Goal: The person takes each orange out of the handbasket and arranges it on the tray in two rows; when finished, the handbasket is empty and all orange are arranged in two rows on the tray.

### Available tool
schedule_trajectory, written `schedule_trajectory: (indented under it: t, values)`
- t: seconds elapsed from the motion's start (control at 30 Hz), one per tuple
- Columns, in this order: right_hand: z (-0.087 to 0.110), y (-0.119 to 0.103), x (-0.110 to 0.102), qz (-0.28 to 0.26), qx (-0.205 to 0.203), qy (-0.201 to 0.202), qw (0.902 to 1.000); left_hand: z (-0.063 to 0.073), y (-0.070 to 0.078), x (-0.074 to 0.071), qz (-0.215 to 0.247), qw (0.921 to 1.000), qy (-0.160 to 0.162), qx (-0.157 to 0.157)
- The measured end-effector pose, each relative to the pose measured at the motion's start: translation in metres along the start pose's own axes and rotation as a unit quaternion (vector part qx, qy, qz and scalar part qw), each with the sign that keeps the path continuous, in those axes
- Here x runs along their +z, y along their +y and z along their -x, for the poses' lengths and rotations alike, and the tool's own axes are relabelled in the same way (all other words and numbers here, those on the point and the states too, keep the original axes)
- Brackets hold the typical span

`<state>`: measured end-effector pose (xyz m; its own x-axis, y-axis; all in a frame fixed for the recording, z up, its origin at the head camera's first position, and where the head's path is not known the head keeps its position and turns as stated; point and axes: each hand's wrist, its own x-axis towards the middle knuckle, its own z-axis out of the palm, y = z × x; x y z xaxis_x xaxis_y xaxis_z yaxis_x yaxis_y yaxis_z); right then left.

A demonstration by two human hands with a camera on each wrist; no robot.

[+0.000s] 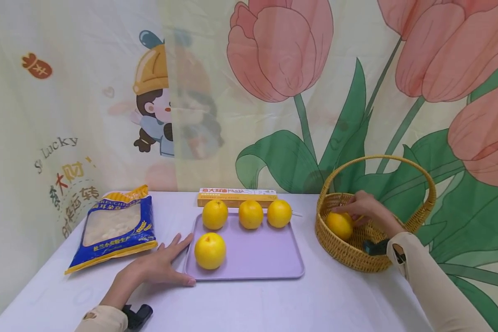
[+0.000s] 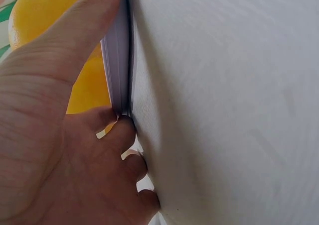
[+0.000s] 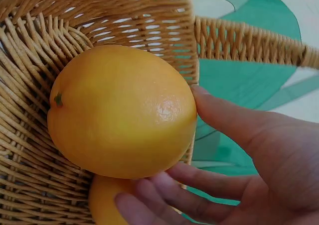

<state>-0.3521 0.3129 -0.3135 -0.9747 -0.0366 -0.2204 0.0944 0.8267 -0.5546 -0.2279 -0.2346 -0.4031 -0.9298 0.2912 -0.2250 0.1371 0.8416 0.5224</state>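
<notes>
My right hand [image 1: 367, 207] reaches into the wicker basket [image 1: 342, 253] and holds an orange [image 3: 122, 110], thumb on one side and fingers on the other. Below it, part of a second orange [image 3: 105, 200] shows in the right wrist view. My left hand [image 1: 159, 265] lies at the left edge of the lilac tray [image 1: 259, 260], fingers spread, thumb and fingertips touching the rim. On the tray, one orange [image 1: 210, 251] sits at the front left. Three more stand along the far edge: a left one [image 1: 214, 214], a middle one [image 1: 251, 214] and a right one [image 1: 279, 213].
A blue and yellow bag of pasta [image 1: 114, 228] lies left of the tray. Behind the tray is a pasta box [image 1: 236, 197]. The basket's tall handle [image 1: 375, 157] arches over it. A printed curtain [image 1: 199, 92] hangs behind the white table [image 1: 249, 304].
</notes>
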Motion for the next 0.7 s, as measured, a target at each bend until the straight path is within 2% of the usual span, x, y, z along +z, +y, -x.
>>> schedule_trajectory:
  t: [0.2, 0.4, 0.6, 0.7]
  values:
    - [-0.005, -0.007, 0.008, 0.053, -0.033, -0.033, 0.9975, -0.001, -0.002, 0.002, 0.007, 1.0, -0.003, 0.003]
    - [-0.013, -0.017, 0.011, 0.099, -0.033, -0.072, 0.992, -0.002, -0.002, 0.003, 0.007, 1.0, -0.001, 0.0]
    - [-0.017, -0.019, 0.007, 0.1, -0.017, -0.106, 0.9892, -0.001, 0.0, 0.001, 0.01, 0.9999, 0.0, -0.002]
    - [-0.019, -0.015, 0.006, 0.098, -0.027, -0.128, 0.9865, -0.001, 0.0, 0.001, 0.01, 0.9999, 0.001, -0.002]
